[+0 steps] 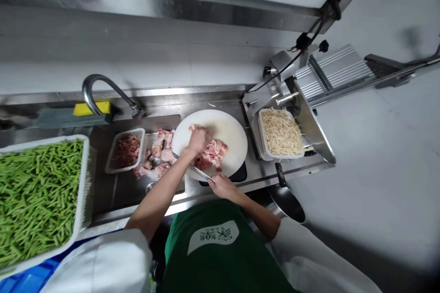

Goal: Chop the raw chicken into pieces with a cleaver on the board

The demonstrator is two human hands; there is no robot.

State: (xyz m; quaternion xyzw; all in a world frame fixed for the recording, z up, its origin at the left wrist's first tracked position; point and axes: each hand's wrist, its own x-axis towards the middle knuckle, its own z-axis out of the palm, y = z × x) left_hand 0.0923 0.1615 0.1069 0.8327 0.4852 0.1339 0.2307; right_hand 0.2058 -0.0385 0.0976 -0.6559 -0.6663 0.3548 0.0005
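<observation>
A round white cutting board bears cut pieces of raw meat. My left hand is closed low over the board, slightly blurred, with a pinkish bit of raw meat showing at its fingers. At the board's near edge, my right hand is wrapped round the handle of a knife. The blade points left and passes partly behind my left forearm. Bony raw meat pieces lie in the sink left of the board, beside a clear plastic tub of chopped meat.
Far left stands a white basket of cut green beans. A faucet arches near a yellow sponge. On the right, a tub of bean sprouts sits by a metal slicer. A steel shelf runs overhead.
</observation>
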